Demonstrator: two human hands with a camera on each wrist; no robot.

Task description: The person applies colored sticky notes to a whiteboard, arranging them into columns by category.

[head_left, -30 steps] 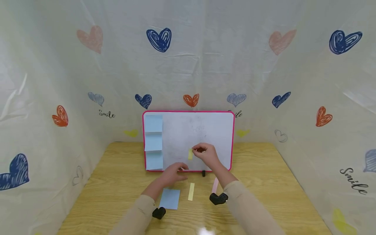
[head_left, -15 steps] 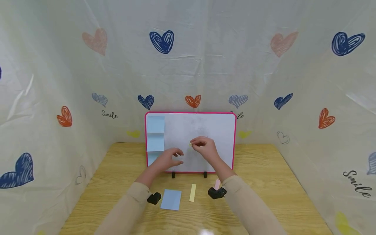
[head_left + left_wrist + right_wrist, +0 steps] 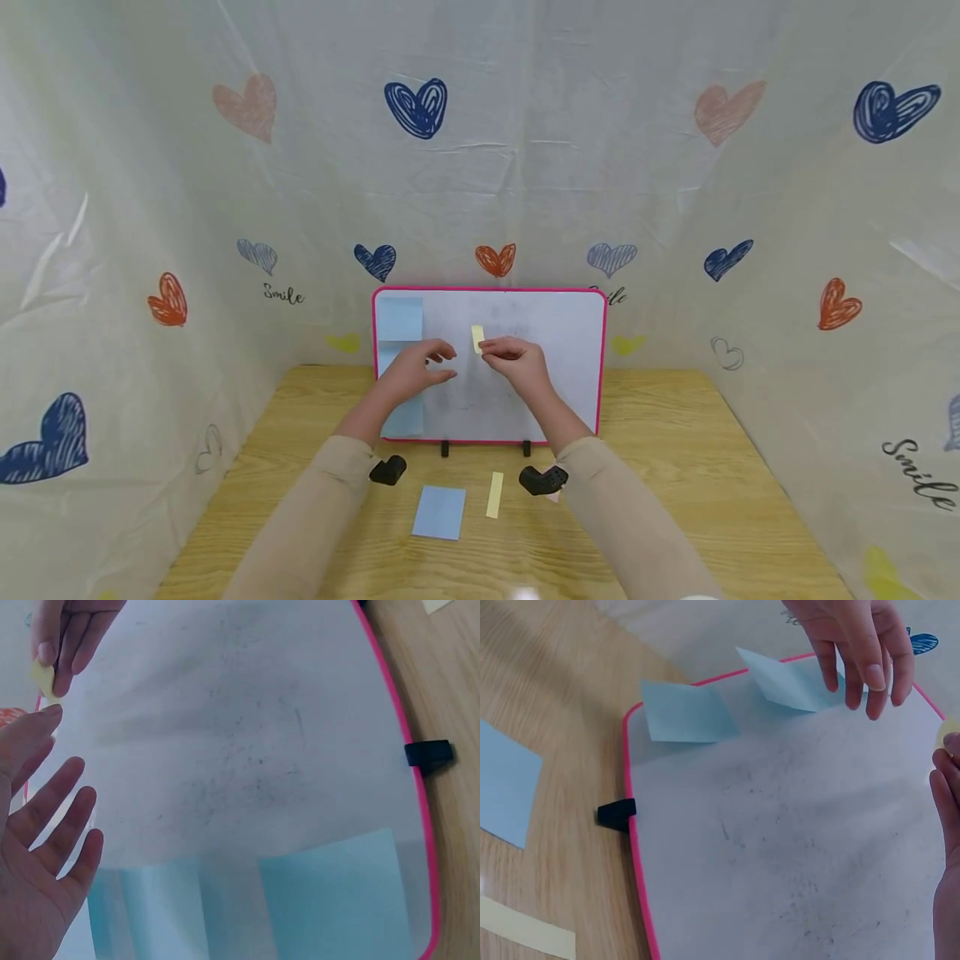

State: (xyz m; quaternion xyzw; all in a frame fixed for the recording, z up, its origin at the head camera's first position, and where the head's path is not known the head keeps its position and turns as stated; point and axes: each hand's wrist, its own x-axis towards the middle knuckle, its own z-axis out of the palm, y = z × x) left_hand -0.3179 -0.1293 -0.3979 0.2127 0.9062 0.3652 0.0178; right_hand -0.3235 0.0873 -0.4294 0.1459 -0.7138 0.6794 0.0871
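My right hand pinches a small yellow sticky note strip between thumb and fingers, in front of the whiteboard. The strip stands up from the fingertips. To its left my left hand is held with fingers spread and nothing in them, overlapping the blue sticky notes in the board's left column. In the left wrist view the left fingertips come close below the yellow strip. The right wrist view shows two blue notes with edges lifting off the board.
On the wooden table before the board lie a blue sticky pad and a yellow strip pad. A pink strip is mostly hidden by the right wrist camera. Black feet support the pink-framed board.
Both hands have risen in front of the board. The right hand carries the yellow strip up from low on the board; the left hand has lifted from near the table and moved slightly left.
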